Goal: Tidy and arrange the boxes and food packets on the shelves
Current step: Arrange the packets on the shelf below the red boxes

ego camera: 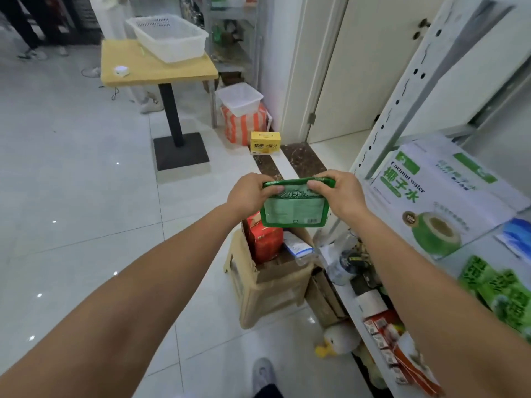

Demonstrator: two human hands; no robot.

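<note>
A green food packet hangs in front of me, its pale label side facing me. My left hand pinches its top left edge and my right hand pinches its top right edge. Below it an open cardboard box stands on the floor with a red carton and a white-blue packet inside. On the white shelf to my right lies a white coconut water box, with green packets beside it. Lower shelves hold red-white packets and jumbled items.
A yellow juice box sits on the floor by a striped bag topped with a white basket. A wooden table carries another white basket. A duck toy lies by the shelf foot. People's legs stand far left.
</note>
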